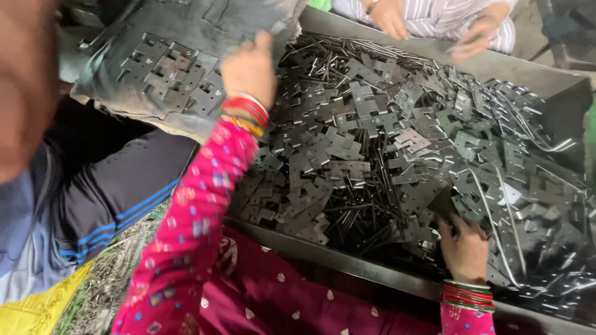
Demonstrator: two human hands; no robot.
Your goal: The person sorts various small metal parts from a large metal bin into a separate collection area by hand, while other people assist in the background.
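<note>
**Tipping hinge plates from sack to tray**

Gripping the rim of a grey sack (pixel 167 68) with closed fingers, the left hand (pixel 248 68) holds it tilted over the tray (pixel 347 257). The right hand (pixel 464 251) digs into the pile of metal plates (pixel 366 149); its grip is hidden. Judging by this, emptying is under way; next calls for steady lifting. Room is tight: another person's hands (pixel 388 15) work beyond the far edge.

Grey, grimy sack (pixel 186 37) top left, mouth open, holding flat metal pieces
</note>
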